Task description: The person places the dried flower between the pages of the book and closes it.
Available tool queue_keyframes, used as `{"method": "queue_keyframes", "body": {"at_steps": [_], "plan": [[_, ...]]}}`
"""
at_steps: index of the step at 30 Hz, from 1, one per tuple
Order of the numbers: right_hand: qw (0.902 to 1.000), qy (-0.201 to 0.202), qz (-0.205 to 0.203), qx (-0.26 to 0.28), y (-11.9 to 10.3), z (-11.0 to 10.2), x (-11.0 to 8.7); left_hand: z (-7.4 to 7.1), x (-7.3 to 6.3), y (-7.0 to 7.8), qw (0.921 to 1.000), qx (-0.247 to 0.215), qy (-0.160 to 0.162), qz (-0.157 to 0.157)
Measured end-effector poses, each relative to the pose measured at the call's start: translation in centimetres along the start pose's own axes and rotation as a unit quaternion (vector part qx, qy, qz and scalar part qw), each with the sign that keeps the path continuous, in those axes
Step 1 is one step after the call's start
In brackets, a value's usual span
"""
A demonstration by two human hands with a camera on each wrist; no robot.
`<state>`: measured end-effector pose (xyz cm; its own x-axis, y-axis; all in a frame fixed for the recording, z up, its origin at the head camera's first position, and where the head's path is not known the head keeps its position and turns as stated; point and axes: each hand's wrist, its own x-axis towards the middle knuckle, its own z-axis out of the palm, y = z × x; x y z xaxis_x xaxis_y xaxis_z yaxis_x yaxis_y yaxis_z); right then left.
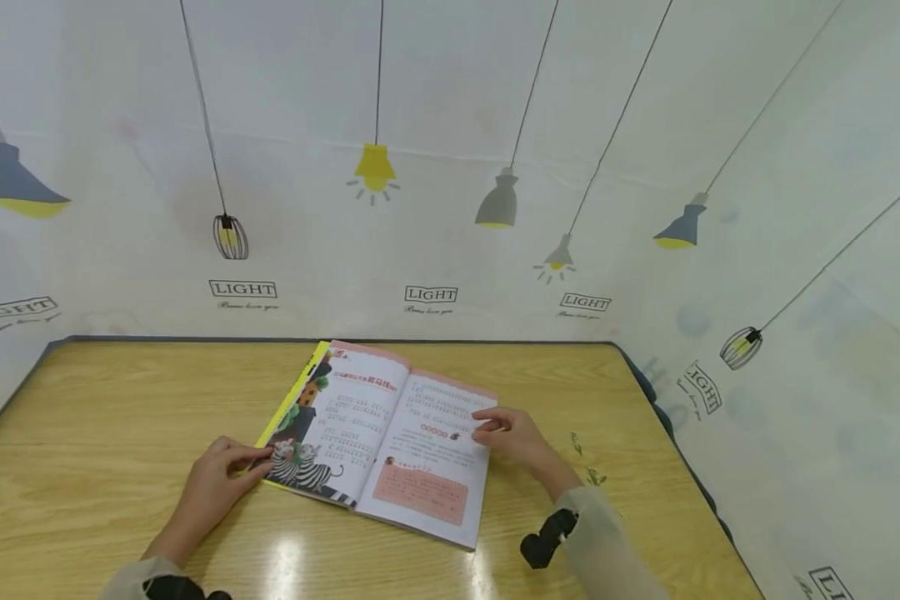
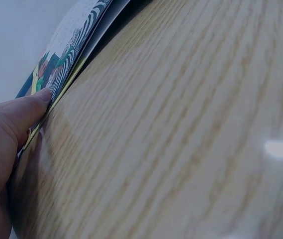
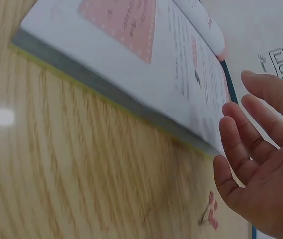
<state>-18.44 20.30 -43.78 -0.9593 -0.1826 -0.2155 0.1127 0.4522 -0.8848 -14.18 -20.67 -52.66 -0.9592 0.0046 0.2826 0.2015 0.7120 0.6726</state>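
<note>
An open book (image 1: 435, 450) with printed text, zebra pictures and a pink box lies tilted on the wooden table. My left hand (image 1: 221, 483) pinches its lower left edge. In the left wrist view the thumb of the left hand (image 2: 9, 129) lies on the zebra picture, while the other fingers are mostly hidden at the edge. Over the right page's outer edge hovers my right hand (image 1: 521, 442). Its fingers are loosely bent and hold nothing; the right wrist view shows the right hand (image 3: 265, 159) beside the thick page block, apart from it.
The wooden table (image 1: 120, 400) has a dark edge along its back and right sides. Behind it stands a pale wall covering (image 1: 307, 100) printed with lamps and the word LIGHT. Small plant prints (image 1: 594, 477) mark the tabletop near the right forearm.
</note>
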Motion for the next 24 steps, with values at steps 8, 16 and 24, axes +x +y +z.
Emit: {"method": "queue_keyframes", "body": {"at_steps": [8,16,24], "plan": [[0.9988,0.046,0.013,0.003,4.7,-2.3,0.5,-0.1,0.0,0.2,1.0,0.0,0.001,0.001],[0.9972,0.073,0.014,0.01,5.8,-4.3,-0.9,-0.2,-0.2,0.3,0.9998,-0.005,0.012,0.017],[0.9886,0.141,0.052,-0.002,7.5,-5.0,-1.4,-0.1,-0.2,0.3,0.9999,-0.004,0.007,0.013]]}}
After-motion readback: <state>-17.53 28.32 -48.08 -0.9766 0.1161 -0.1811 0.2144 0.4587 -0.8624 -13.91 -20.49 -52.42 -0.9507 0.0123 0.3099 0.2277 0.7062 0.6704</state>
